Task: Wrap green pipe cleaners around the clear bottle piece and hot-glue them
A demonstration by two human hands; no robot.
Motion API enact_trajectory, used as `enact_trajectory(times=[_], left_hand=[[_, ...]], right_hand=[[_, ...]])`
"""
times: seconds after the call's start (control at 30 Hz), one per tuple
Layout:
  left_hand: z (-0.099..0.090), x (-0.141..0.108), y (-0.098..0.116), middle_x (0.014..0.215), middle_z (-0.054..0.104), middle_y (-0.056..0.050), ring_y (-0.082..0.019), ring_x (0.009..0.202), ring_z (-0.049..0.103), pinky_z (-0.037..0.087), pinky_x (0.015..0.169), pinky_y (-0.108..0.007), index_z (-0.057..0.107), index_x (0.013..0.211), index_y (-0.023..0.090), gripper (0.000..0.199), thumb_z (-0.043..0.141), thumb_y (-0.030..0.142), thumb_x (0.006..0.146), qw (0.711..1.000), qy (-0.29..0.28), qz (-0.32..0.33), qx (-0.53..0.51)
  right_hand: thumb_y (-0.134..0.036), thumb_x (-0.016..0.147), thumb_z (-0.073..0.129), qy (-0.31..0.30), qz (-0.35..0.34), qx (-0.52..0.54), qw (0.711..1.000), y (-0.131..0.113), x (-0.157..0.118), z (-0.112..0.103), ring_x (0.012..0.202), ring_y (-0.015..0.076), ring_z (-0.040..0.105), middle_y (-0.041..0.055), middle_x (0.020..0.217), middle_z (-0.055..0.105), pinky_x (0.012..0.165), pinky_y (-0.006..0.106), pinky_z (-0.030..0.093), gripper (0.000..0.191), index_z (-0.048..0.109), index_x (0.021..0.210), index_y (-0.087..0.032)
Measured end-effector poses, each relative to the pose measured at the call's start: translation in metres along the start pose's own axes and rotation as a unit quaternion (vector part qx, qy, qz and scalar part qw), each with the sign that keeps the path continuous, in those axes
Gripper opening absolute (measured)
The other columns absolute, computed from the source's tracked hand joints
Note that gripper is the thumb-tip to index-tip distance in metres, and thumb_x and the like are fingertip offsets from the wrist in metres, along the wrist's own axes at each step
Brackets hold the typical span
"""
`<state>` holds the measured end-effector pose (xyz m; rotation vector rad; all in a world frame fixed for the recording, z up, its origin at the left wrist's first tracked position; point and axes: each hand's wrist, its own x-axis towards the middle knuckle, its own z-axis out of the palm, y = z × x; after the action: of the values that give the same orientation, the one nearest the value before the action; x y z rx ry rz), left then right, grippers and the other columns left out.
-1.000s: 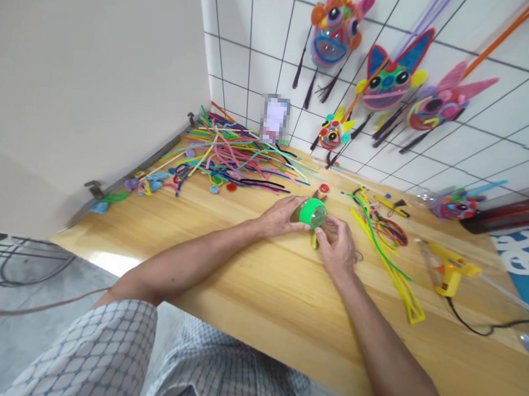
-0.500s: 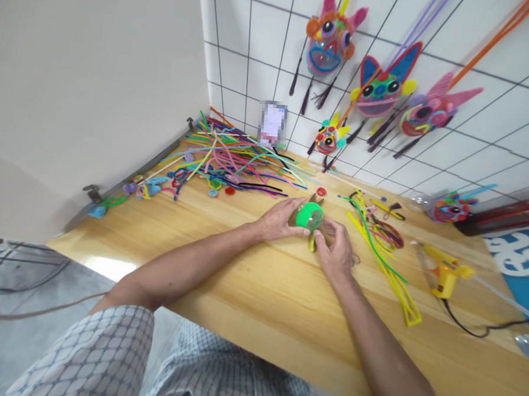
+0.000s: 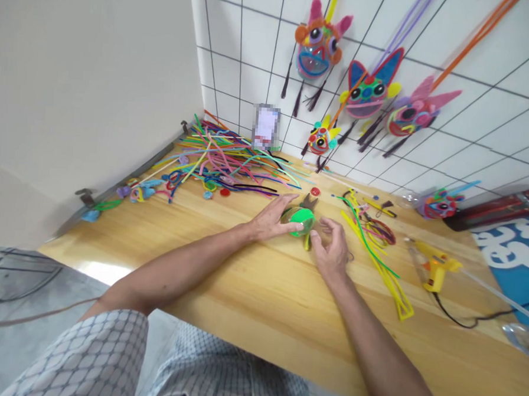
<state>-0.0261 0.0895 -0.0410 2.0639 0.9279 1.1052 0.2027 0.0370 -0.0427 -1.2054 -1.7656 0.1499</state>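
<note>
A clear plastic ball with a bright green patch (image 3: 304,216) rests in my left hand (image 3: 270,219), whose thumb lies across its near side and whose fingers reach round the far side. To its right is my right hand (image 3: 333,249), with fingers curved and apart and nothing between them. A small gap separates its fingertips from the ball. Partly hidden under and behind the ball lies a tool with dark jaws (image 3: 309,201) and a yellow-green handle (image 3: 307,242), seemingly pliers.
A heap of coloured pipe cleaners (image 3: 231,161) lies at the back left. Yellow pipe cleaners (image 3: 386,281) and a yellow glue gun (image 3: 436,269) are on the right. A phone (image 3: 266,127) leans on the grid wall, where decorated masks (image 3: 319,50) hang. A red button-like disc (image 3: 315,192) sits behind.
My right hand has let go of the ball and its fingers have spread. The ball has turned in my left hand, its green patch now facing more upward. The view has shifted slightly.
</note>
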Motion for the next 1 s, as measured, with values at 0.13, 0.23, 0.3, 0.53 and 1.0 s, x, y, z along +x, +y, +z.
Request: enact_trajectory(times=[0.13,0.23,0.3,0.53,1.0], left_hand=[[0.001,-0.001,-0.001,0.156,0.052,-0.022,-0.04,0.149,0.048,0.039,0.126,-0.059,0.043,0.157,0.018,0.107,0.084,0.073,0.075,0.998,-0.019,0.061,0.008],[0.003,-0.001,-0.002,0.154,0.053,-0.023,-0.041,0.149,0.049,0.04,0.125,-0.059,0.045,0.155,0.019,0.11,0.089,0.072,0.069,0.995,-0.049,0.08,0.021],[0.004,-0.001,-0.004,0.155,0.052,-0.023,-0.041,0.149,0.048,0.04,0.125,-0.059,0.046,0.153,0.02,0.11,0.09,0.072,0.068,0.994,-0.066,0.077,0.034],[0.007,0.0,-0.011,0.158,0.049,-0.024,-0.043,0.15,0.047,0.038,0.125,-0.06,0.045,0.156,0.02,0.121,0.093,0.074,0.06,0.994,-0.087,0.043,0.052],[0.004,0.002,-0.007,0.158,0.052,-0.025,-0.04,0.148,0.049,0.038,0.125,-0.056,0.034,0.166,0.014,0.116,0.078,0.078,0.079,0.993,-0.081,0.016,0.079]], right_hand=[[-0.033,0.098,0.063,-0.004,-0.012,-0.004,1.0,0.001,0.001,0.0,0.107,0.0276,0.069,0.0108,0.117,0.071,0.089,0.046,0.062,0.029,0.063,0.125,-0.023],[-0.032,0.098,0.062,-0.005,-0.025,-0.006,1.0,-0.001,0.002,-0.001,0.11,0.0282,0.069,0.0114,0.12,0.07,0.09,0.047,0.062,0.031,0.063,0.127,-0.023],[-0.031,0.097,0.062,-0.014,-0.052,-0.004,0.999,-0.004,0.002,-0.002,0.119,0.0303,0.066,0.0133,0.127,0.068,0.096,0.05,0.061,0.037,0.06,0.133,-0.023],[-0.03,0.09,0.066,-0.113,-0.092,-0.025,0.989,-0.005,0.001,0.002,0.143,0.0358,0.054,0.0178,0.151,0.056,0.12,0.063,0.047,0.068,0.044,0.153,-0.023],[-0.056,0.099,0.064,-0.104,-0.034,-0.033,0.993,0.006,0.001,0.009,0.135,0.036,0.061,0.021,0.148,0.06,0.111,0.059,0.054,0.075,0.037,0.16,-0.02]])
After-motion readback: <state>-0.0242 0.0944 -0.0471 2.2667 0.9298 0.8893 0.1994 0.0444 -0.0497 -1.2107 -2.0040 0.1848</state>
